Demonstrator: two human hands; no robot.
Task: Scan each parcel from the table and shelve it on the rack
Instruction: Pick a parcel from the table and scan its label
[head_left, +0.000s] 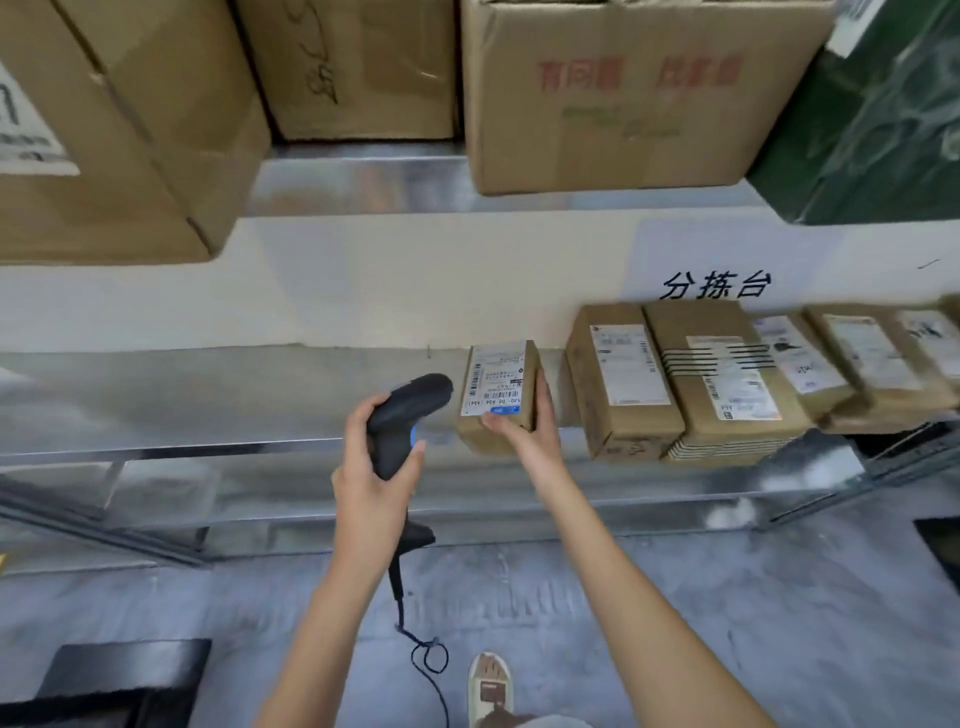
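My left hand (371, 467) grips a black handheld scanner (402, 421) with a blue trigger, its head aimed right toward a small brown parcel (496, 395) with a white barcode label. My right hand (527, 423) holds that parcel from below and from its right side, over the metal rack shelf (208, 395). The parcel stands just left of a row of several labelled brown parcels (727, 374) on the same shelf. A black cord (415, 639) hangs from the scanner handle toward the floor.
Large cardboard boxes (613, 88) and a dark green box (883, 114) fill the shelf above. A wall sign with black characters (717, 285) sits behind the parcels. Lower shelf rails (156, 519), grey floor, a black object (119, 675) at lower left and my shoe (491, 686) are visible.
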